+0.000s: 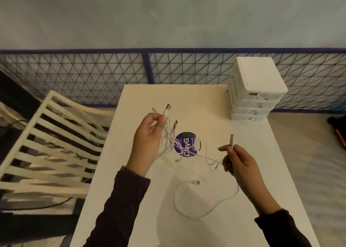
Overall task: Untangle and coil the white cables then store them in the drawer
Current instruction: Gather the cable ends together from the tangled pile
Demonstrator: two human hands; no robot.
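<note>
My left hand [148,140] is raised over the white table [258,181] and pinches a white USB plug [167,110]. A tangle of thin white cables [169,138] hangs down from it. My right hand [237,162] holds another white plug [231,141] upright between its fingertips. That thicker white cable [184,207] runs down from my right hand and loops on the table near the front, ending in a small connector [196,182]. A white unit of several stacked drawers [256,91] stands at the table's far right corner, all of them shut.
A round purple sticker [189,143] marks the table's middle, partly under the cables. A cream slatted chair [48,143] stands left of the table. A dark wire-mesh fence [93,74] runs behind, with floor beyond the table's right edge.
</note>
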